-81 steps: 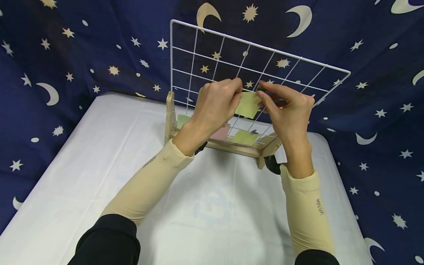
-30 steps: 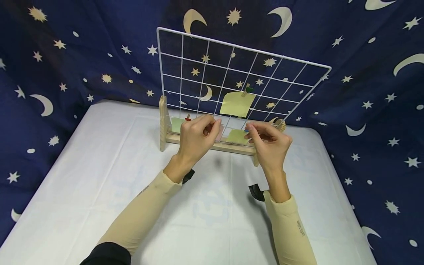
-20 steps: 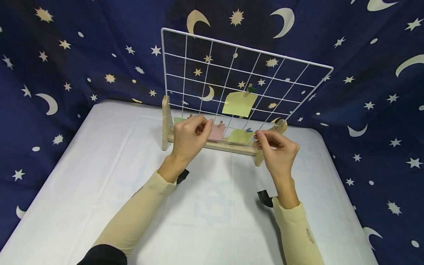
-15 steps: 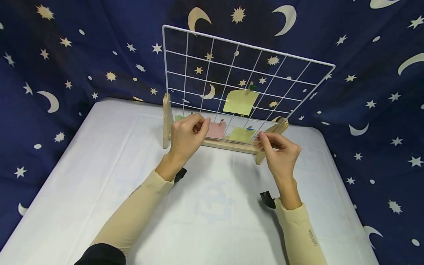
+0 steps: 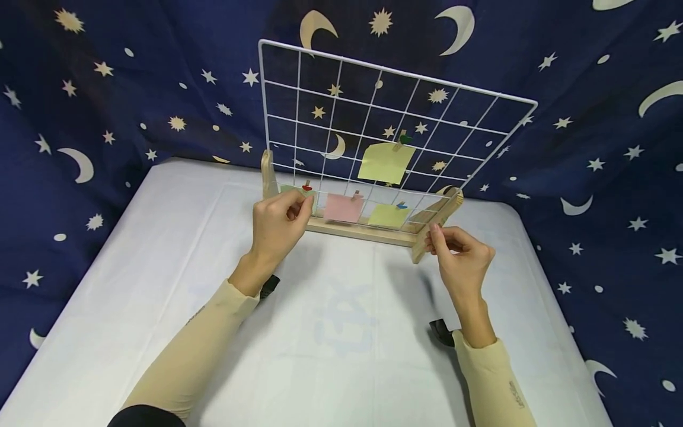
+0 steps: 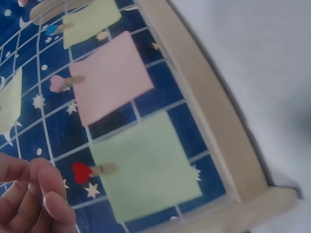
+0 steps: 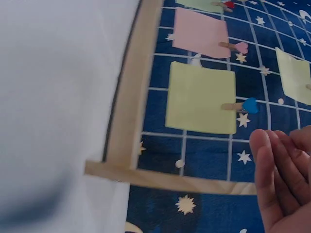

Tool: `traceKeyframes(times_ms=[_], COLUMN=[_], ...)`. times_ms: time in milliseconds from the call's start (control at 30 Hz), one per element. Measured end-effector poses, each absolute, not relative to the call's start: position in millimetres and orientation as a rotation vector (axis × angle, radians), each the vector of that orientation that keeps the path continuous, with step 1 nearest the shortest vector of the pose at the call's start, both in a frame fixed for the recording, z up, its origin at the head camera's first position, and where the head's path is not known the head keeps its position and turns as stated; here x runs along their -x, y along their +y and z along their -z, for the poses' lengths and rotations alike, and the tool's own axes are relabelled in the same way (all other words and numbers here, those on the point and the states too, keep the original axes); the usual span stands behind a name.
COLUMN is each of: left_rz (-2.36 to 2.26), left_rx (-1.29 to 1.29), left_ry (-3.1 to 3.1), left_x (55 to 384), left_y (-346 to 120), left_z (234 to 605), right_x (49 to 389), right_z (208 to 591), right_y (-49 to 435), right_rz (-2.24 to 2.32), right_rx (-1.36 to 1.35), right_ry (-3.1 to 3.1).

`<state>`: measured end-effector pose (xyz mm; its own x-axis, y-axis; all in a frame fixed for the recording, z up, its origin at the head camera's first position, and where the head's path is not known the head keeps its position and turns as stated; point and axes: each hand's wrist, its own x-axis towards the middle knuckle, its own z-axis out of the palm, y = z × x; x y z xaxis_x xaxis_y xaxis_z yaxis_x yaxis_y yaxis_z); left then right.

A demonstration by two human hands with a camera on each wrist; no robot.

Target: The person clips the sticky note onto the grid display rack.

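A white wire grid (image 5: pixel 381 68) stands in a wooden base (image 5: pixel 368 233). Mid-grid hangs a yellow note (image 5: pixel 385 164) under a clothespin with a green heart (image 5: pixel 405 139). Lower down are a second yellow note (image 7: pixel 201 99) with a blue heart clip (image 7: pixel 250 105), a pink note (image 6: pixel 112 77) with a pink heart clip (image 6: pixel 57 83), and a green note (image 6: pixel 146 170) with a red heart clip (image 6: pixel 81 173). My left hand (image 5: pixel 277 222) is before the green note, fingers loosely curled and holding nothing. Beside the base's right foot, my right hand (image 5: pixel 461 258) is likewise loosely curled around nothing.
White cloth covers the table (image 5: pixel 341 367). Behind and beside it hangs a dark blue curtain (image 5: pixel 176 71) with moons and stars. A black piece (image 5: pixel 441 333) sticks out at my right wrist, and a similar one at my left.
Both hands were at the upper yellow note, my right at its green heart clip. They have let go, come down and moved apart; the note stays clipped to the grid.
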<state>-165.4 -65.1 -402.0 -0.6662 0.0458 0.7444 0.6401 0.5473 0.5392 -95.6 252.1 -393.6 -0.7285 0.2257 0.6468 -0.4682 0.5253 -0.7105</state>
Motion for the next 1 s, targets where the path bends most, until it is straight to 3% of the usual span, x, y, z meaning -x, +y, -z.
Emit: traceKeyframes(times_ms=[200,400,700,1000], left_rz=[1.065,1.032,1.019,0.941], left_rx=[0.513,0.467,0.423,0.375], left_ry=[-2.14,-2.168,-2.239,-2.29], left_x=[161.2,160.2,158.8,149.5], left_y=[-86.4,-106.4,-127.3,-157.1], left_z=[413.8,425.0,436.7,449.6], right_x=[96.4,88.8,86.1,80.9], right_z=[422.5,413.2,450.9,460.0], right_y=[273.3,273.6,312.4,344.8], right_rz=[-1.202,-1.148,-1.021,-0.955], right_rx=[-0.174,-0.157,-0.083,0.012], right_ry=[-2.108,-2.125,-2.166,-2.226])
